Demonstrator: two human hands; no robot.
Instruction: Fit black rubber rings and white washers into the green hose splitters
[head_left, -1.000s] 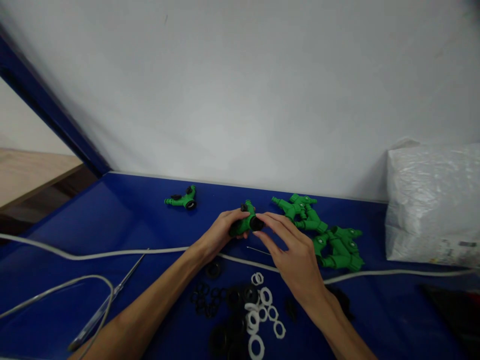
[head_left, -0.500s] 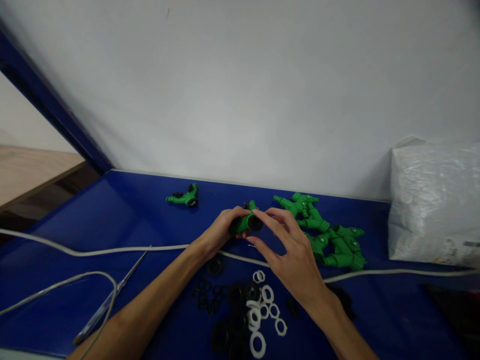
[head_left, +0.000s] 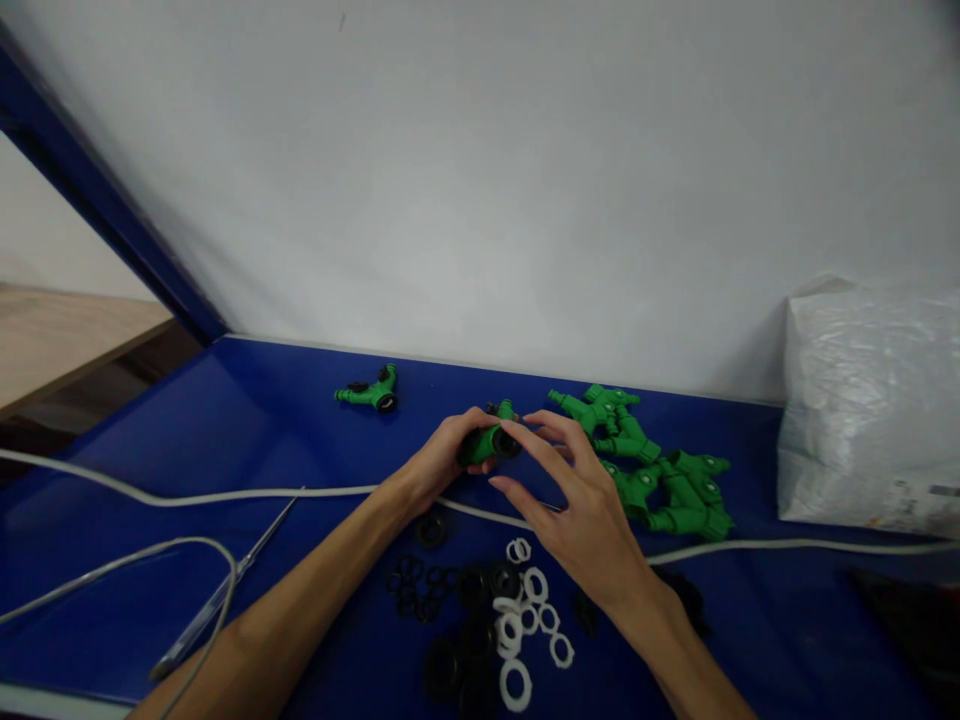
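A blue table (head_left: 247,430) meets a pale wall (head_left: 450,200), with 2 bare hands around a green fitting (head_left: 480,447).

Far left of the green fitting and nearer the viewer lies a slim pointed tool (head_left: 195,630); left of it, nearer the wall, sits 1 similar branched piece (head_left: 364,396). A white cable (head_left: 225,495) crosses the table just on its near side. Black rings (head_left: 427,606) lie below it, white rings (head_left: 507,604) a little right of them. The left hand (head_left: 442,455) grasps the green fitting above the table, its black-collared mouth facing the viewer. The right hand (head_left: 589,510) is just right of it, thumb and fingers parted, index fingertip at the collar; whether it touches, I cannot tell. Further right are piled green pieces (head_left: 679,492), then a plastic-wrapped package (head_left: 870,420).
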